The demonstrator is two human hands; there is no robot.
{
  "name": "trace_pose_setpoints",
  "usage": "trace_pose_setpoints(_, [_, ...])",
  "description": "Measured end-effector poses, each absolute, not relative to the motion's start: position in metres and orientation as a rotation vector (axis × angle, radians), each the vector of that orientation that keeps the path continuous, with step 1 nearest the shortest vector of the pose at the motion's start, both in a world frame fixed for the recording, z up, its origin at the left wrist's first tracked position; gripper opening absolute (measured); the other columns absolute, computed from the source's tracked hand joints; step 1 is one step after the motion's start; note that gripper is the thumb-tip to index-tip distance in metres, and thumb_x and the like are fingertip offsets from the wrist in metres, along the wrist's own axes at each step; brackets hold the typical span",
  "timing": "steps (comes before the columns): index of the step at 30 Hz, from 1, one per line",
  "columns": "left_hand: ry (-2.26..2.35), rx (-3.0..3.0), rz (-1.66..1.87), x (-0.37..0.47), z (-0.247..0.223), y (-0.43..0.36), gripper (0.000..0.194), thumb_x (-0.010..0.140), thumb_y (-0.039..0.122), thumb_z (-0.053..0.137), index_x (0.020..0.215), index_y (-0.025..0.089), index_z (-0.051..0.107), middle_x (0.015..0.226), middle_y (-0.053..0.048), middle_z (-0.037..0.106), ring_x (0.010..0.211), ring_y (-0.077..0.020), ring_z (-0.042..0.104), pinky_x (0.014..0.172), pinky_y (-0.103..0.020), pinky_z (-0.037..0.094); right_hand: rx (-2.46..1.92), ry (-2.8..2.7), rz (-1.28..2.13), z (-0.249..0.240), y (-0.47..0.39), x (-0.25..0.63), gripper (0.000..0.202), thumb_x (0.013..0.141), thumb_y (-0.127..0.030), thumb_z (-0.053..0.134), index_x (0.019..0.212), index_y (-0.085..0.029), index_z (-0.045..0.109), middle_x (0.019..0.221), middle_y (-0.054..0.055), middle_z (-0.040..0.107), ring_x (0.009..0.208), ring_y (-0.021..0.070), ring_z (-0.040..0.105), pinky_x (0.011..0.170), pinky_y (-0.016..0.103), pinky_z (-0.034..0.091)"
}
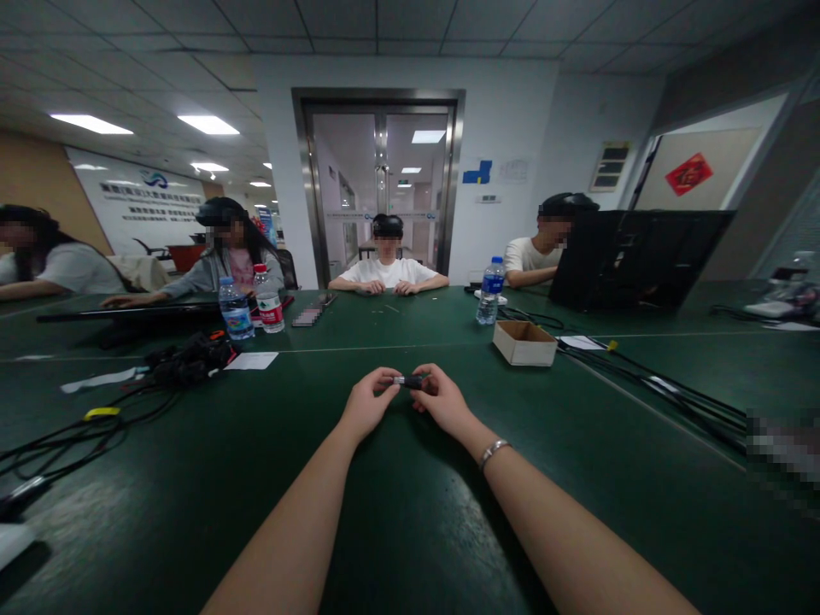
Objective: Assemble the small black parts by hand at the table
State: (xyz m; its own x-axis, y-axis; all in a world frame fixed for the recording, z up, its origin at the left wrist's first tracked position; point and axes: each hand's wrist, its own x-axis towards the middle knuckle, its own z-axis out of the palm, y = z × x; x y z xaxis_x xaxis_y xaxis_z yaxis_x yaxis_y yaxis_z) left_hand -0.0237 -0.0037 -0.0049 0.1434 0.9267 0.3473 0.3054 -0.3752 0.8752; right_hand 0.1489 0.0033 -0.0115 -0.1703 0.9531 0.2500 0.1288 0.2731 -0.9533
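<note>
Over the middle of the green table, my left hand [370,401] and my right hand [444,400] meet at a short, thin black tube with a silvery end [410,382]. It lies roughly level between them. The fingertips of my left hand pinch its silvery end, while thumb and fingers of my right hand close on the black end. Fingers cover both ends, so its exact kind cannot be made out.
An open cardboard box [525,348] stands at the right, near a water bottle [490,292]. Two more bottles [236,309] stand left. Black cables [653,384] run along the right; tangled black gear [192,359] lies left. Several people in headsets sit around the table [410,530].
</note>
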Motion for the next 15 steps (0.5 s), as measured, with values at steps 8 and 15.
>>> trace_pose_setpoints(8, [1.325, 1.805, 1.161, -0.0234, -0.0068, -0.0023, 0.038, 0.084, 0.053, 0.048, 0.087, 0.019, 0.066, 0.084, -0.003, 0.065, 0.080, -0.0176, 0.058, 0.075, -0.029, 0.045, -1.032, -1.559, 1.028, -0.0142, 0.0061, 0.1486, 0.032, 0.068, -0.017, 0.058, 0.098, -0.022, 0.049, 0.065, -0.009, 0.051, 0.053, 0.0096, 0.058, 0.049, 0.021, 0.045])
trace_pose_setpoints(15, [1.220, 1.777, 1.218, -0.0234, -0.0030, -0.0071, 0.027, 0.079, 0.033, 0.060, 0.104, 0.023, 0.062, 0.100, -0.004, 0.063, 0.087, -0.0170, 0.061, 0.080, -0.030, 0.047, -1.049, -1.536, 1.048, -0.0126, 0.0054, 0.1487, 0.031, 0.069, -0.017, 0.059, 0.098, -0.022, 0.048, 0.064, -0.009, 0.051, 0.053, 0.0098, 0.059, 0.049, 0.021, 0.046])
